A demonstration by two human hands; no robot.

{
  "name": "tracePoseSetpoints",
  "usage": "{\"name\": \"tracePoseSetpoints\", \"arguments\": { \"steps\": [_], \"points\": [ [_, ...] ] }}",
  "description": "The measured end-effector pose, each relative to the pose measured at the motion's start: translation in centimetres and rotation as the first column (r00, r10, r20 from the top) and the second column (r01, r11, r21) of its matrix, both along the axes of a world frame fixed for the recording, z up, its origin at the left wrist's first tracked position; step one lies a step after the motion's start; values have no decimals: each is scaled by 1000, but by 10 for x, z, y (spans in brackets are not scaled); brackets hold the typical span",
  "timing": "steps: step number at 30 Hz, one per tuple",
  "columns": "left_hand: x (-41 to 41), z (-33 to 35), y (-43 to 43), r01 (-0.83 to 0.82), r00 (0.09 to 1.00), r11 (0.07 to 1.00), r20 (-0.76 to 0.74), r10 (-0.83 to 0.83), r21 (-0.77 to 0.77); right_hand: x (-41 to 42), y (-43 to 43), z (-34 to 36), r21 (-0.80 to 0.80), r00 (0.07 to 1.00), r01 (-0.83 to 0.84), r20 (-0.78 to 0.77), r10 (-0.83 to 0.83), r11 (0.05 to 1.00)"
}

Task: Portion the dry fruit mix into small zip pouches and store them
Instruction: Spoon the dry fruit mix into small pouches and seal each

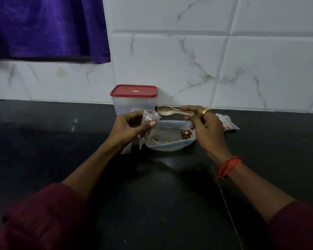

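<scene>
Small zip pouch: clear, crumpled, held above the counter at the left end of the big bag. Contents too small to tell. Left hand pinches it between thumb and curled fingers. More clear plastic shows under that hand; cannot tell if it's the same pouch.

Right hand grips a metal spoon by the handle, with the bowl pointing left, roughly level and looking empty. It sits over the back edge of the bag, just in front of the container.

Big bag: clear with a bluish edge, lying flat on the counter between the 2 hands. Dry fruit mix is nearly gone: 1 brown clump at the right end, 2 small bits toward the left.

Filled pouches: small pile on the counter behind the right hand, pale pieces visible inside.

Container: translucent, red lid on, against the tiled wall. Contents not discernible.
</scene>
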State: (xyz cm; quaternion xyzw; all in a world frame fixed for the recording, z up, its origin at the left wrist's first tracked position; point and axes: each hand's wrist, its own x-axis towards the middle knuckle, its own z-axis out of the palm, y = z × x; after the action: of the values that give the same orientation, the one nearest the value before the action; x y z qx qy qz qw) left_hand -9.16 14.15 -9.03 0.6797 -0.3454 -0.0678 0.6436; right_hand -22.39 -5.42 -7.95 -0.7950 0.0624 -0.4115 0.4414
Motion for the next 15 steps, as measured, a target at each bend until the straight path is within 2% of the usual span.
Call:
{"name": "tracePoseSetpoints", "arguments": {
  "steps": [3,6,12,15],
  "points": [
    [2,0,1,-37,994,997,-108,30,-68,3,-6,-4,-13,997,71,-20,-71,997],
    [2,3,1,-42,975,990,-223,11,-138,2,-11,-7,-154,990,116,-63,-127,981],
    [-1,10,0,61,921,963,-357,-155,-263,0,-7,-14,-443,938,26,-299,-174,896],
    [-4,13,-1,85,889,956,-412,-200,-280,-1,-6,-15,-555,920,-34,-343,-191,831]
  ]
}}
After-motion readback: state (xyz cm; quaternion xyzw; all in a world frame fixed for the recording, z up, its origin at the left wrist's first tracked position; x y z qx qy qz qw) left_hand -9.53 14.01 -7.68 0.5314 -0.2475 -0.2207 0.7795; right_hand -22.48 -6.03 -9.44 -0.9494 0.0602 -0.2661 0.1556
